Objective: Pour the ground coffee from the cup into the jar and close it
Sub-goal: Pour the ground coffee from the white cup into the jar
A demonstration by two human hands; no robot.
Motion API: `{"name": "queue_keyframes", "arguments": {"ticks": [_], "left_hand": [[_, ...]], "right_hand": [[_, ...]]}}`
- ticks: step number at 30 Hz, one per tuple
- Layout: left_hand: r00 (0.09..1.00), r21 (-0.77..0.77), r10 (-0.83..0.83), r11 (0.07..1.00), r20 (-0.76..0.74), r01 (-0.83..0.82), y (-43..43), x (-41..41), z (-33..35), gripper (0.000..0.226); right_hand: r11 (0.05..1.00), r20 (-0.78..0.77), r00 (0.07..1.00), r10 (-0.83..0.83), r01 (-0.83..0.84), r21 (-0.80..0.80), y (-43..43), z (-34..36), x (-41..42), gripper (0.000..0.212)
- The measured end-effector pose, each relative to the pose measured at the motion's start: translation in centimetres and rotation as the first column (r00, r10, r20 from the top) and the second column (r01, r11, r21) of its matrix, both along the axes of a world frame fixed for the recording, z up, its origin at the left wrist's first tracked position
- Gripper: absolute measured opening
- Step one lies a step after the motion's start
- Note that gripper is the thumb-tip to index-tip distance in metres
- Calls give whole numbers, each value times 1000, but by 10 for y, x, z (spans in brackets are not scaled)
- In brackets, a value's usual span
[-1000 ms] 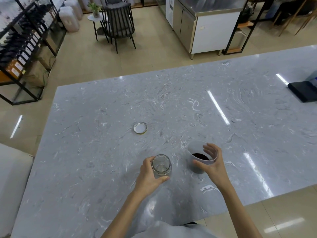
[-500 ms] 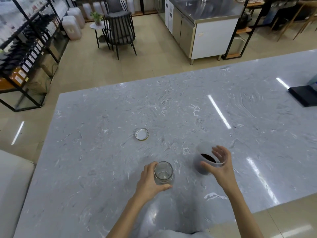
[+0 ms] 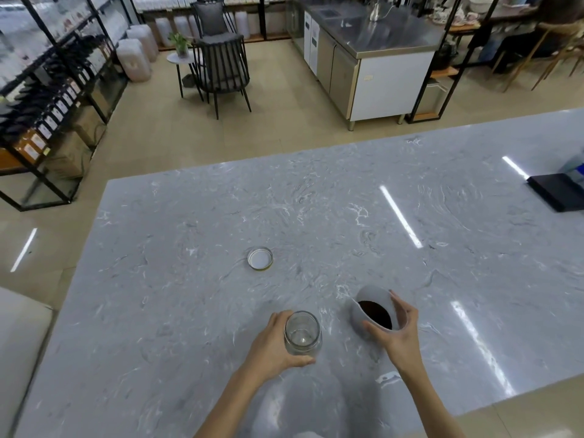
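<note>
A café or coffee shop — black metal display shelving (image 3: 47, 99) stocked with labelled dark packages, a stainless-steel-topped undercounter unit (image 3: 373, 58) carrying a metal kettle (image 3: 376, 12), black spindle-back chairs (image 3: 221, 64) beside a small round white table (image 3: 181, 60), and a large grey marble-patterned counter (image 3: 316, 232).

A broad grey marbled desk (image 3: 316, 216) with white veining reflects strips of ceiling light. A round lid (image 3: 260, 258) lies on it, inner side up, toward the middle. Nearer the front edge an open glass jar (image 3: 302, 334) stands upright. A flat black object (image 3: 557, 191) rests at the far right edge.
</note>
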State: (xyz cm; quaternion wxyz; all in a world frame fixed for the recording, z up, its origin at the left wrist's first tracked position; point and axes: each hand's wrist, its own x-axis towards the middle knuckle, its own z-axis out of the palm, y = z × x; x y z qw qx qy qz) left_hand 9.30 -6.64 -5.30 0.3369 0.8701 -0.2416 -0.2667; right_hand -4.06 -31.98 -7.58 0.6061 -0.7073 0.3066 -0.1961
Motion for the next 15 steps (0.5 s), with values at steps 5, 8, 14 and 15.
{"name": "queue_keyframes", "arguments": {"ticks": [5,8,14,15], "left_hand": [[999,-11,31,999,11,-30,0,-4,-3,98],[999,-20,38,999,9,-38,0,-6,-4,98],[997,-48,70,996,-32,-72,-3,-10,1,90],[994,-67,103,992,-48,-106,-4,-12,3,85]], "right_hand": [[1000,38,999,-25,25,-11,4,-4,4,85],[998,40,999,-24,27,-51,8,-8,7,95],[998,-5,1000,-17,16,-58,7,-3,15,110],[998,-8,1000,1,-1,-55,4,0,17,104]]}}
